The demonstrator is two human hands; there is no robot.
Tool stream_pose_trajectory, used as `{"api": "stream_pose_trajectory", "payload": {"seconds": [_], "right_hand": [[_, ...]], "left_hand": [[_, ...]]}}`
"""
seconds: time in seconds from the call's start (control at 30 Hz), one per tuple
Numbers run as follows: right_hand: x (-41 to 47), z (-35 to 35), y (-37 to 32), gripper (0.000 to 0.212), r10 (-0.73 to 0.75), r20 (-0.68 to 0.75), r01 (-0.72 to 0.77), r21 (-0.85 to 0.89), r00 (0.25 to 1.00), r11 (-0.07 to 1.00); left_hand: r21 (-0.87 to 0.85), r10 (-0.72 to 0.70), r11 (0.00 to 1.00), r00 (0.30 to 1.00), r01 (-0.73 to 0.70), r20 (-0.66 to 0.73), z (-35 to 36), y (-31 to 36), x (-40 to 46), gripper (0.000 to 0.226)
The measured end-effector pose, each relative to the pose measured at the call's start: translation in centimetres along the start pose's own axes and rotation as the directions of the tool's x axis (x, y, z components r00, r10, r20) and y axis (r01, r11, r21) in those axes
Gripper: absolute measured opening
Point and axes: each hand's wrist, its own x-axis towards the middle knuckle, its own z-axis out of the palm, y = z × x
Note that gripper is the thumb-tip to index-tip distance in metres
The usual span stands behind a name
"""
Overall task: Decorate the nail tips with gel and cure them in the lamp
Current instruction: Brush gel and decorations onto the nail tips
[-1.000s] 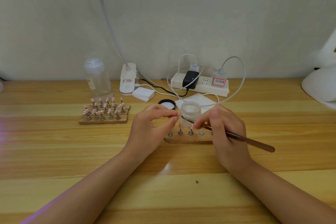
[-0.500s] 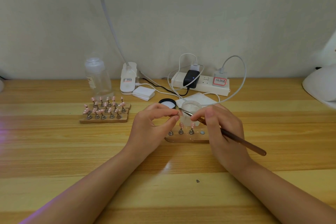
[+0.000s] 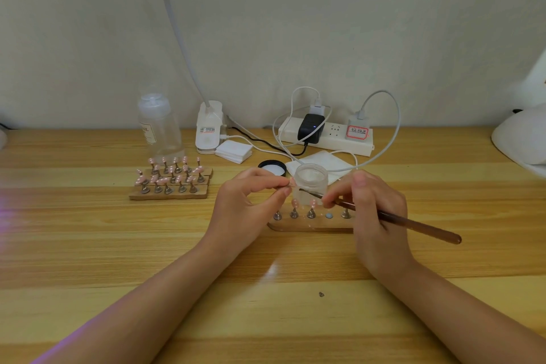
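My left hand (image 3: 251,204) pinches a small pink nail tip (image 3: 292,183) between thumb and fingertips, just left of an open frosted gel jar (image 3: 311,183). My right hand (image 3: 369,210) grips a brown brush (image 3: 413,223); its thin front end points left, right beside the pinched tip. Below them lies a wooden holder strip (image 3: 310,224) with metal stands, two of them carrying pink tips. The jar's black lid (image 3: 272,167) lies behind my left hand. At the far right edge a white curing lamp (image 3: 523,136) is partly in view.
A second wooden holder (image 3: 171,183) with several pink tips sits at the left. Behind it stand a clear bottle (image 3: 158,127), a clip lamp base (image 3: 208,130), white pads (image 3: 235,151), a tissue (image 3: 325,164) and a power strip (image 3: 328,136) with cables.
The brush tip has swung from low by the stands up to the pinched nail tip; the handle's rear end has dropped. My left hand has stayed put.
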Motion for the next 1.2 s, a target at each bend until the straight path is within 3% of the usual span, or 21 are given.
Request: {"api": "stream_pose_trajectory", "payload": {"seconds": [0.2, 0.57, 0.8, 1.03, 1.2], "right_hand": [[-0.02, 0.31, -0.05, 0.039, 0.040, 0.052, -0.037, -0.049, 0.998, 0.998], [-0.21, 0.15, -0.07, 0.046, 0.078, 0.058, -0.079, 0.014, 0.995, 0.997], [-0.15, -0.03, 0.18, 0.045, 0.135, -0.014, -0.133, 0.073, 0.991, 0.988], [-0.10, 0.14, -0.05, 0.040, -0.004, 0.046, 0.007, -0.051, 0.999, 0.999], [-0.19, 0.31, 0.09, 0.042, -0.011, 0.067, 0.018, -0.097, 0.998, 0.995]], "left_hand": [[0.008, 0.024, 1.000, 1.000, -0.023, -0.005, 0.05, -0.03, 0.01, 0.025], [-0.011, 0.003, 1.000, 1.000, -0.004, -0.016, -0.08, 0.06, 0.00, 0.021], [-0.033, 0.017, 0.999, 0.999, -0.019, -0.046, -0.09, 0.02, -0.01, 0.016], [0.011, 0.037, 0.999, 0.999, -0.037, -0.031, -0.15, 0.21, 0.02, 0.015], [0.019, 0.043, 0.999, 0.998, -0.042, -0.038, -0.14, 0.19, 0.05, 0.020]]}}
